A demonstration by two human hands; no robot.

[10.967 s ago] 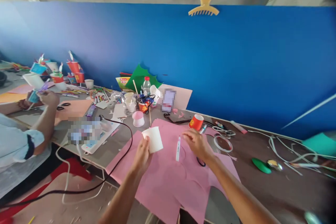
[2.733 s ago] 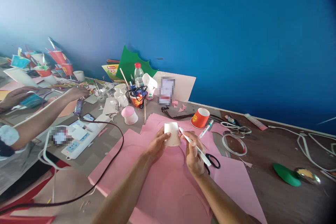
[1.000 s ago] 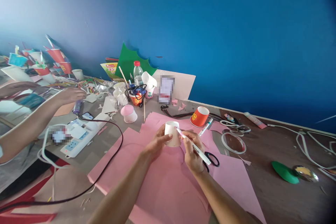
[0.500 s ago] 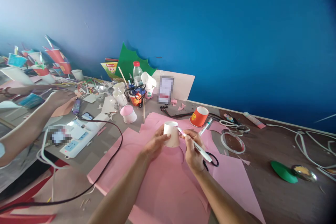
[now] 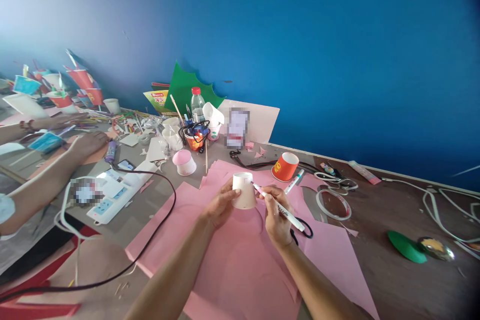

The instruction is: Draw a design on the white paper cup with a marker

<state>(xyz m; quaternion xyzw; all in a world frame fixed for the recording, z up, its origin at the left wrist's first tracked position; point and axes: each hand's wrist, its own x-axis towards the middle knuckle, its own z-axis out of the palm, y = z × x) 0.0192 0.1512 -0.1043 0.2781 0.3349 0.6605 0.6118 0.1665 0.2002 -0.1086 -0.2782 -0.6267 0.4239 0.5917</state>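
Observation:
My left hand grips a white paper cup from its left side, thumb across the front. The cup is upside down, its narrow base upward. Between the fingers of my right hand is a white marker pen with a pink tip end, its point at the cup's upper right edge. Both hands are above sheets of pink paper. Just behind the right hand lies a second marker with a teal end. A red paper cup stands inverted beyond it.
To the left are a power strip, a dark cable and another person's arm. A pink-topped cup, a bottle and a phone stand toward the blue wall. Rolls of tape and white cords lie right.
The white cup has tilted and shifted very slightly left in my left hand. My right hand keeps the marker at its edge. The other person's arm at left has moved slightly.

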